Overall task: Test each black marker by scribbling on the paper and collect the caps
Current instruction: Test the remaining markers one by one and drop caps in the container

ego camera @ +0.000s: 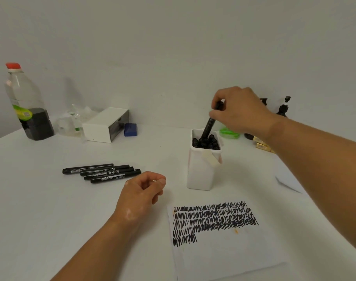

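Above the white holder [201, 169], right hand [242, 110] fingers [214, 114] clamping a tilted black marker [208, 126], left hand [140, 191] resting loosely curled on the worktop [51, 209].

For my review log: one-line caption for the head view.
Right hand grips a black marker in the white holder; left hand loosely curled near four markers; scribbled paper in front.

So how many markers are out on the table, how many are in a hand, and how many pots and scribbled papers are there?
Markers lying loose: 4
Marker held by the right hand: 1
White pot: 1
Scribbled paper: 1
Total: 7
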A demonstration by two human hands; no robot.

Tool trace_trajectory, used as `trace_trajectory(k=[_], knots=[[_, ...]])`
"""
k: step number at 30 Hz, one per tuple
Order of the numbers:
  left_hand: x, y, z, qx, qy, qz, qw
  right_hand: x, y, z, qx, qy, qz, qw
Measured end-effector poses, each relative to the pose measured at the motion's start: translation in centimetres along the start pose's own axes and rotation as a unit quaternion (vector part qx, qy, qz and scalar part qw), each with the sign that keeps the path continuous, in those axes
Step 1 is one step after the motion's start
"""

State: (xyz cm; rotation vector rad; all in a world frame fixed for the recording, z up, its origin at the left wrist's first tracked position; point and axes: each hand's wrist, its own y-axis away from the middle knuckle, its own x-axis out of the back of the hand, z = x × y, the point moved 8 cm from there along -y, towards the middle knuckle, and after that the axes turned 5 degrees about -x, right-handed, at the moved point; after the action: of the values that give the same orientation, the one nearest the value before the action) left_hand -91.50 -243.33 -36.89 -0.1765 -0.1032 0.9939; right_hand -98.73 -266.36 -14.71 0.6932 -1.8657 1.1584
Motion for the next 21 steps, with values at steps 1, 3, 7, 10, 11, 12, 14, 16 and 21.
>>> trace_trajectory(k=[1, 3, 7, 10, 11, 12, 14, 16, 21], knots=[[0.0, -0.1, 0.0, 0.0, 0.0, 0.0, 1.0, -0.9, -0.2, 0.0, 0.004, 0.02, -0.014, 1.0], [0.1, -0.3, -0.1, -0.001, -0.001, 0.001, 1.0, -2.5, -0.5, 0.1, 0.007, 0.049, -0.041, 0.998], [0.1, -0.4, -0.2, 0.001, -0.001, 0.001, 1.0, -4.5, -0.7, 0.3, -0.007, 0.081, -0.085, 0.993], [0.0, -0.5, -0.2, -0.001, -0.001, -0.003, 1.0, -5.5, -0.5, 0.2, -0.021, 0.099, -0.133, 0.986], [0.0, -0.5, -0.3, -0.002, 0.0, -0.004, 1.0, -5.5, -0.5, 0.2, -0.023, 0.102, -0.139, 0.985], [-0.1, -0.5, -0.3, -0.002, 0.0, -0.005, 1.0, -5.5, -0.5, 0.2, -0.024, 0.104, -0.136, 0.985], [-0.1, -0.5, -0.3, -0.004, -0.004, -0.007, 1.0, -5.1, -0.6, 0.1, -0.026, 0.097, -0.119, 0.988], [-0.1, -0.6, -0.4, -0.004, -0.004, -0.008, 1.0, -5.1, -0.6, 0.1, -0.028, 0.088, -0.109, 0.99], [-0.1, -0.6, -0.5, -0.001, -0.009, -0.01, 1.0, -6.2, -0.2, 0.3, -0.028, 0.103, -0.125, 0.986]])
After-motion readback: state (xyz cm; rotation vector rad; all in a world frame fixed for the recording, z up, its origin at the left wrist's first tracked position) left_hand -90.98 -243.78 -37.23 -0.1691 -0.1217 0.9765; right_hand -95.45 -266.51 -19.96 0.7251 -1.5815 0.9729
